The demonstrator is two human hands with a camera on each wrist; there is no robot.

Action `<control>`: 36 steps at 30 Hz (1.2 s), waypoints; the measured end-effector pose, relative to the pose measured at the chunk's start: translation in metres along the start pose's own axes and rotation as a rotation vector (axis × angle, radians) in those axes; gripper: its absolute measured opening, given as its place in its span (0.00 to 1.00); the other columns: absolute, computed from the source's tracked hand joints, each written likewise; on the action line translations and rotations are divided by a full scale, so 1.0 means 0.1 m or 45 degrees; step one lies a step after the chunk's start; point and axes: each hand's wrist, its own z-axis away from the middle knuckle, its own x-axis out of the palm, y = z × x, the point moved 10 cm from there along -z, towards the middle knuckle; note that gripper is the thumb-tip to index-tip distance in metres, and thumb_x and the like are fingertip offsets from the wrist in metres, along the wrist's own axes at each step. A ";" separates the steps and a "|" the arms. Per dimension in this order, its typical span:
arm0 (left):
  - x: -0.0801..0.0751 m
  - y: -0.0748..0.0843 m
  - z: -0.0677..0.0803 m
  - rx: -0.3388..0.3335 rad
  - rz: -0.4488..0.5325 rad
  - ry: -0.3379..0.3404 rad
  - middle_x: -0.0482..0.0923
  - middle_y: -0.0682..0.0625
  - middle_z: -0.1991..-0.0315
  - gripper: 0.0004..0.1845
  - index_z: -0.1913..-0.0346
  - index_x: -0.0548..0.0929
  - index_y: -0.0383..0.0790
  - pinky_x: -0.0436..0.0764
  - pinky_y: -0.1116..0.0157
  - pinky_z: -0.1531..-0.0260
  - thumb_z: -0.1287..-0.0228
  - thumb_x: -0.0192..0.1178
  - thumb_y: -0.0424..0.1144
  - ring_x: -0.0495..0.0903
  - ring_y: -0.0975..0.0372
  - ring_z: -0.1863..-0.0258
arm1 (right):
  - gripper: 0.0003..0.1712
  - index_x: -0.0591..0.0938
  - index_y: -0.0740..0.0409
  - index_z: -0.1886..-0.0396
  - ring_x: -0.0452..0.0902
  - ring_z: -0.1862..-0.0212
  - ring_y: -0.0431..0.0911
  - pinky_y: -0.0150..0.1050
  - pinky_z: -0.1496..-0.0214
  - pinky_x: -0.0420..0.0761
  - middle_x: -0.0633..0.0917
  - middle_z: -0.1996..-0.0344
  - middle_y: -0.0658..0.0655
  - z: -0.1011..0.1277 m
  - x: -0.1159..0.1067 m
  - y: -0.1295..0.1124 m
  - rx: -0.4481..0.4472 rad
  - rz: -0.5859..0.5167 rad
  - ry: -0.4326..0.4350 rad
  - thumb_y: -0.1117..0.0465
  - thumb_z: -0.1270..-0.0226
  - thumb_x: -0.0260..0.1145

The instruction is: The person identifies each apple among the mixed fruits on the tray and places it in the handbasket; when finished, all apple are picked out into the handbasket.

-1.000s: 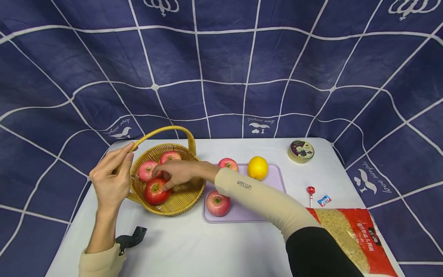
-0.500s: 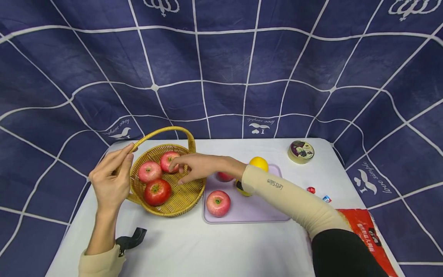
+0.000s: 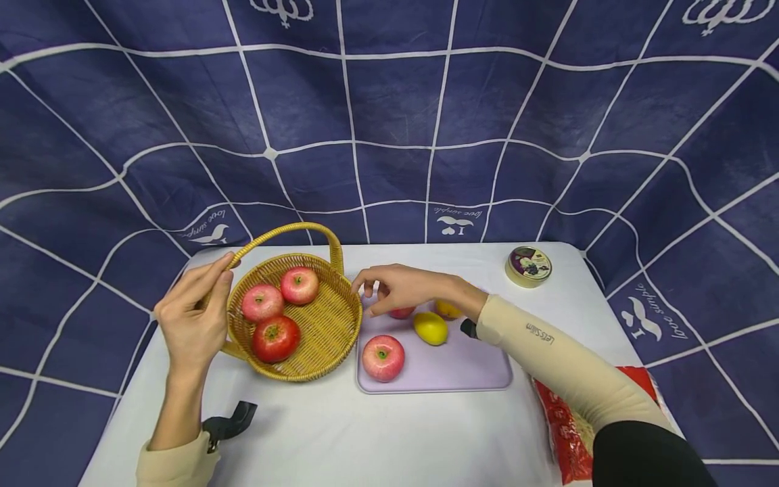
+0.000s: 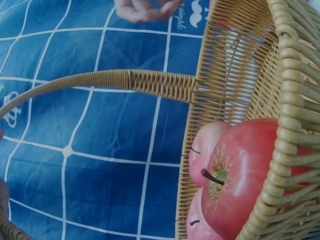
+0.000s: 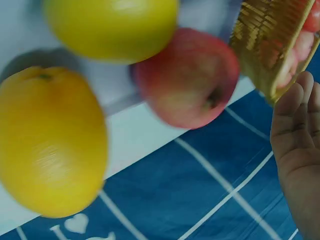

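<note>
The table carries a wicker basket, steadied at its handle by the pinching left hand, with three apples inside. Beside it, over the purple tray, the right hand hovers released above an apple. That apple is judged the next pick; a closing grasp is called for.

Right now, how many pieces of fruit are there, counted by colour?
Red apples: 5 (three in the basket, two on the purple tray)
Yellow fruits: 2 (both on the tray)
Total: 7
</note>
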 end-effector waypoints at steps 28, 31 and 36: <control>0.01 0.07 -0.02 -0.006 0.003 -0.002 0.87 0.36 0.62 0.13 0.55 0.88 0.25 0.75 0.78 0.62 0.41 0.63 0.16 0.83 0.69 0.62 | 0.39 0.73 0.31 0.30 0.72 0.39 0.50 0.48 0.36 0.73 0.73 0.36 0.48 0.27 -0.17 1.01 0.362 0.078 -0.056 0.51 0.42 0.75; 0.01 0.08 -0.02 -0.003 0.002 -0.003 0.87 0.35 0.62 0.11 0.55 0.88 0.25 0.75 0.78 0.63 0.40 0.63 0.18 0.83 0.69 0.62 | 0.42 0.72 0.33 0.28 0.71 0.39 0.49 0.48 0.36 0.72 0.73 0.37 0.48 0.25 -0.12 1.04 0.378 0.103 -0.077 0.50 0.43 0.76; 0.02 0.09 -0.02 0.002 -0.002 -0.008 0.87 0.34 0.62 0.12 0.55 0.88 0.26 0.75 0.78 0.63 0.41 0.63 0.17 0.83 0.69 0.62 | 0.43 0.71 0.34 0.27 0.69 0.41 0.47 0.48 0.34 0.68 0.74 0.38 0.48 0.23 -0.06 1.06 0.392 0.100 -0.099 0.50 0.44 0.77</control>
